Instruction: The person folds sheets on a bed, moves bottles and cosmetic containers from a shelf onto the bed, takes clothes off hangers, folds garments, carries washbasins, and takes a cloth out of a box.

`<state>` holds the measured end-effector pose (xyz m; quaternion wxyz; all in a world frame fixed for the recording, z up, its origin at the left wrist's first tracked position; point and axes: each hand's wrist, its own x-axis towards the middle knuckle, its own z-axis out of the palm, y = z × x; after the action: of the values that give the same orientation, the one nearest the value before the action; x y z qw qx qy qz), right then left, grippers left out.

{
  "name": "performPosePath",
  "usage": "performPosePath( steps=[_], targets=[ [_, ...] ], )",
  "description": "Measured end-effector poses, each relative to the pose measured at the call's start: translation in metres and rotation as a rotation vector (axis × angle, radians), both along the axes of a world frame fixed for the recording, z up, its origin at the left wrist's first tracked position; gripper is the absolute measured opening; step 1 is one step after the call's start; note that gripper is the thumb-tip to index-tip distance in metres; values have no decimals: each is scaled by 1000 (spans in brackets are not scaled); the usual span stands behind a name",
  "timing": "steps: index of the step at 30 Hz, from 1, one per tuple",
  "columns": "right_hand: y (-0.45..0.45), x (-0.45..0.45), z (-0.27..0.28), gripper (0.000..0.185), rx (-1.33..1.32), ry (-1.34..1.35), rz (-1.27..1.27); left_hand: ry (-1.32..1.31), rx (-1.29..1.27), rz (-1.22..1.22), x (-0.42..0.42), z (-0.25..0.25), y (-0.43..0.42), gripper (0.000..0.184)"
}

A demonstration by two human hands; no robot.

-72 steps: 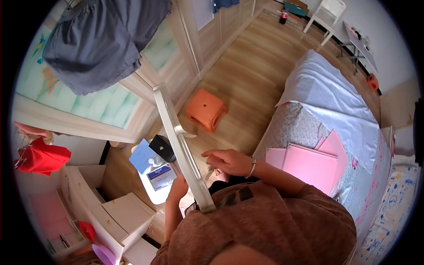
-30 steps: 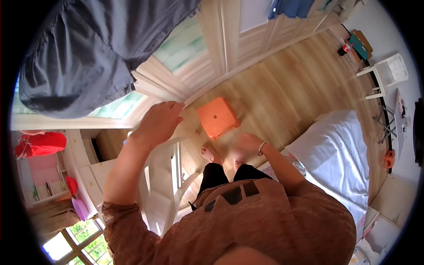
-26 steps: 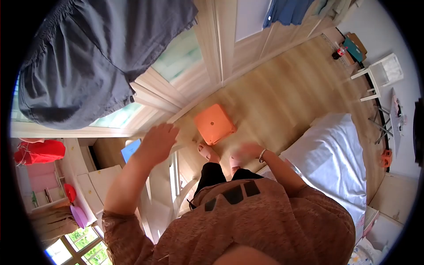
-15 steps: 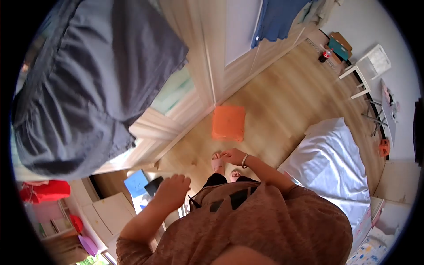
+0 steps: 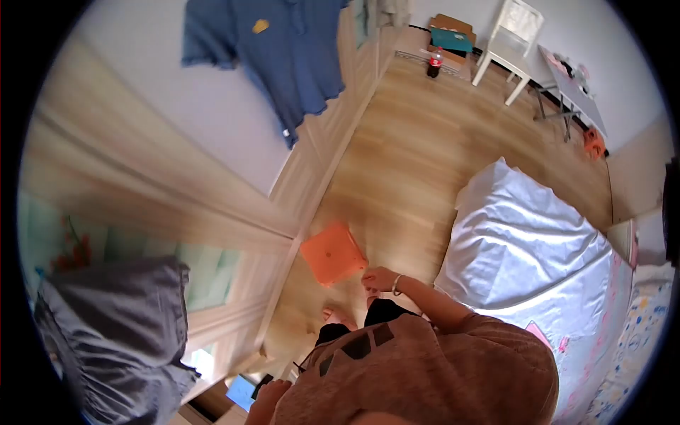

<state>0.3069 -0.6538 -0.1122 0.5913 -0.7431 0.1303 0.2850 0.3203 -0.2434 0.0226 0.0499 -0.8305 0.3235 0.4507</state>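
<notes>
With the bare feet [image 5: 338,316] close to the orange, square plastic stool [image 5: 330,256], sound practice calls for short steps clear of its edges and relaxed arms for balance. The hands are well apart: the right hand [image 5: 380,279], loosely bent with no object visible in it, lies nearest the stool's near corner, though contact cannot be told, while the left hand [image 5: 273,390], partly cut off by the body, lies beside a blue, flat rectangular object [image 5: 241,392], its grip indeterminable. The stool stands on the wood-patterned floor [image 5: 404,152], ahead of both hands.
</notes>
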Motion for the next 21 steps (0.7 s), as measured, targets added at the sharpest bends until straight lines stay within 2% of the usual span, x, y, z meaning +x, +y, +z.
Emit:
performPosePath(
  steps=[1,2,3,4,5,7,10,13,16,21],
  targets=[
    [-17,-6,6,32,113,77,-84,-14,39,-45,9,-19,-3,18],
    [-33,-12,12,32,113,76,-102,-23,71,-84,14,-33,-10,18],
    [-49,-15,18,31,-16,63,-131,-35,98,-118,19,-39,-19,17],
    [-66,-18,25,30,-150,51,-154,-104,14,-125,32,-21,-55,17],
    [-81,-23,35,30,-160,53,-160,-169,-70,-129,49,-1,-98,16],
    [-100,-34,51,30,45,156,-407,-232,-237,-61,73,-7,-141,16],
    [-126,-42,53,30,49,131,-435,-191,-366,-16,99,-1,-189,16],
    [-149,-40,53,30,45,141,-487,-126,-314,-142,120,0,-226,16],
    [-175,-28,56,30,75,124,-526,-4,-202,-138,144,-7,-265,17],
    [-243,9,63,29,56,14,-597,-68,-158,-183,198,-49,-338,18]
  ],
)
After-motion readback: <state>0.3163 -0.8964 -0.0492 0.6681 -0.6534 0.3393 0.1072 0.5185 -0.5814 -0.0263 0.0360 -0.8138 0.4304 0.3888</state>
